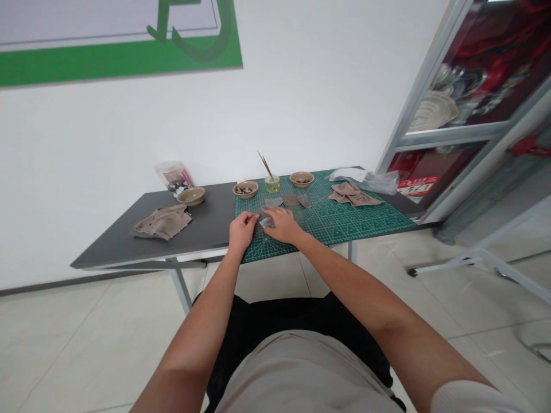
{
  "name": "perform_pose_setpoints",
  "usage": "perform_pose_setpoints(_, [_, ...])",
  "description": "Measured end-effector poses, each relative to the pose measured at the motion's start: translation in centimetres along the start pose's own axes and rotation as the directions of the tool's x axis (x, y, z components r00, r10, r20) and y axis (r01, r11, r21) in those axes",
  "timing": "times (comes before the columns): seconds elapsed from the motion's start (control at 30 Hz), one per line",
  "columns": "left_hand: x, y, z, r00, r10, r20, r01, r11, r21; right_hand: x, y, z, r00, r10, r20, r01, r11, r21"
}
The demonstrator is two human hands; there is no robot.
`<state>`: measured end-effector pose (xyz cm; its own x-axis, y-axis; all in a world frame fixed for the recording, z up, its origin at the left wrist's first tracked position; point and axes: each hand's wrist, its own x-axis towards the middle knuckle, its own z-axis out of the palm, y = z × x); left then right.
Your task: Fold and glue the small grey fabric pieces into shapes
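Observation:
Over the green cutting mat [353,221], my left hand [242,231] has its thumb and index finger pinched together, and what they hold is too small to make out. Close on its right, my right hand [284,225] is bent around a small grey, slightly see-through sheet [266,222], with thumb and fingers at its edges. Just beyond the hands lie a brown square piece [291,201] and two grey pieces, one on its left [273,202] and one on its right [305,201].
Behind the pieces stand a jar [272,184] with thin sticks, a bowl of small dark items [245,190] and another bowl [302,179]. Left are a third bowl [191,196], a plastic bag [173,176] and brown cloth [163,222]. Right are brown cloth [353,195] and clear plastic [379,182].

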<state>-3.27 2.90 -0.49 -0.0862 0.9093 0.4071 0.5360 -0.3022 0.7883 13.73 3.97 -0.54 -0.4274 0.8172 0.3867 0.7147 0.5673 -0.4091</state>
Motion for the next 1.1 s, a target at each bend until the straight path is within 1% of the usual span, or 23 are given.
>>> perform_pose_setpoints(0.07, [-0.1,0.2,0.0,1.000,-0.005,0.021,0.006,1.000,-0.027,0.1,0.0,-0.1,0.995,-0.007,-0.103,0.016,0.996,0.087])
perform_pose_setpoints(0.1, [-0.1,0.3,0.1,0.999,-0.002,0.033,0.004,0.999,-0.044,0.2,-0.1,-0.1,0.993,-0.022,-0.119,0.038,0.990,0.134])
perform_pose_setpoints(0.2, [-0.1,0.2,0.3,0.998,0.011,0.064,-0.003,0.993,-0.116,0.7,-0.4,0.0,0.993,-0.057,-0.103,0.080,0.968,0.237])
perform_pose_setpoints(0.27, [-0.1,-0.1,0.4,0.996,0.022,0.084,-0.008,0.987,-0.162,1.0,-0.7,0.2,0.995,-0.039,-0.091,0.064,0.958,0.281])
perform_pose_setpoints(0.33, [-0.2,-0.4,0.5,0.995,0.032,0.099,-0.013,0.983,-0.184,1.1,-0.7,0.2,0.996,0.005,-0.089,0.024,0.948,0.318])
perform_pose_setpoints(0.4, [-0.2,-0.6,0.6,0.995,0.039,0.087,-0.025,0.987,-0.157,1.1,-0.4,0.1,0.995,0.050,-0.088,-0.017,0.939,0.344])
perform_pose_setpoints(0.47, [-0.1,-0.6,0.6,0.995,0.074,0.066,-0.069,0.995,-0.072,0.9,0.2,-0.2,0.992,0.087,-0.090,-0.051,0.938,0.344])
perform_pose_setpoints(0.5, [-0.1,-0.6,0.7,0.991,0.113,0.075,-0.113,0.994,-0.009,0.7,0.6,-0.3,0.991,0.103,-0.091,-0.068,0.942,0.330])
perform_pose_setpoints(0.53, [0.0,-0.4,0.7,0.980,0.164,0.108,-0.171,0.983,0.058,0.5,1.0,-0.5,0.989,0.116,-0.090,-0.084,0.949,0.304])
perform_pose_setpoints(0.6, [0.0,-0.1,0.8,0.939,0.254,0.230,-0.298,0.937,0.182,0.0,1.7,-0.8,0.990,0.119,-0.074,-0.101,0.971,0.218])
perform_pose_setpoints(0.63, [0.0,0.0,0.9,0.915,0.275,0.295,-0.348,0.908,0.233,-0.3,1.9,-1.0,0.993,0.104,-0.060,-0.093,0.982,0.163])
perform_pose_setpoints(0.67, [0.0,0.1,0.9,0.900,0.274,0.340,-0.375,0.883,0.281,-0.6,2.1,-1.1,0.996,0.078,-0.041,-0.073,0.992,0.107])
perform_pose_setpoints(0.73, [0.0,0.3,1.1,0.888,0.249,0.387,-0.392,0.849,0.354,-1.1,2.4,-1.4,1.000,0.013,0.005,-0.013,1.000,0.008])
perform_pose_setpoints(0.83, [-0.2,0.5,1.3,0.893,0.231,0.385,-0.391,0.821,0.415,-1.3,2.6,-1.6,0.998,-0.042,0.053,0.046,0.995,-0.084])
perform_pose_setpoints(0.93, [-0.3,0.5,1.4,0.902,0.233,0.364,-0.391,0.798,0.458,-0.8,2.6,-1.4,0.997,-0.024,0.071,0.034,0.989,-0.145])
perform_pose_setpoints(1.0, [-0.3,0.5,1.4,0.909,0.216,0.357,-0.378,0.791,0.482,-0.4,2.1,-1.1,0.997,-0.012,0.077,0.025,0.985,-0.168])
perform_pose_setpoints(1.1, [-0.2,0.4,1.5,0.922,0.189,0.338,-0.342,0.807,0.481,-0.1,1.1,-0.5,0.997,-0.041,0.073,0.052,0.986,-0.157])
